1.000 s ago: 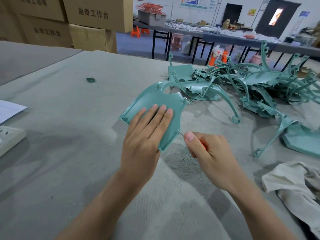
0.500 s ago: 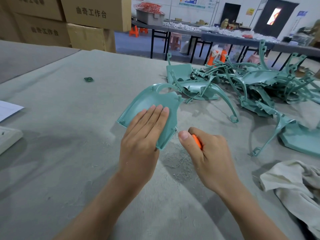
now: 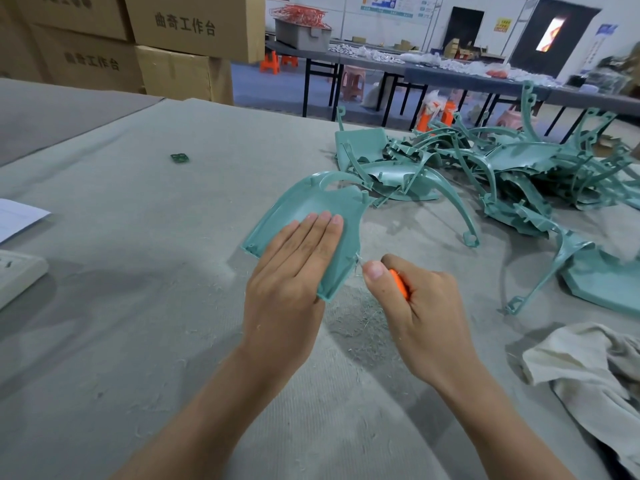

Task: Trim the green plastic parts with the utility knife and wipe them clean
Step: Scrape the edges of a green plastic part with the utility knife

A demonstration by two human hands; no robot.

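A curved green plastic part (image 3: 304,209) lies tilted on the grey cloth table (image 3: 138,306). My left hand (image 3: 294,268) lies over its near end, fingers straight on top, thumb hidden under the part. My right hand (image 3: 412,306) grips the orange utility knife (image 3: 398,284), thumb forward. The small blade tip touches the part's right edge near its lower corner. A pile of green plastic parts (image 3: 502,171) lies at the back right. A crumpled white rag (image 3: 588,372) sits at the right edge.
Fine plastic shavings (image 3: 356,327) litter the cloth under my hands. A small green scrap (image 3: 180,158) lies at the back left. White paper (image 3: 17,216) and a white object (image 3: 17,275) sit at the left edge. Cardboard boxes (image 3: 138,43) stand behind.
My right hand with the knife has slid a little up along the part's right edge. My left hand stays on the part, which has barely moved.
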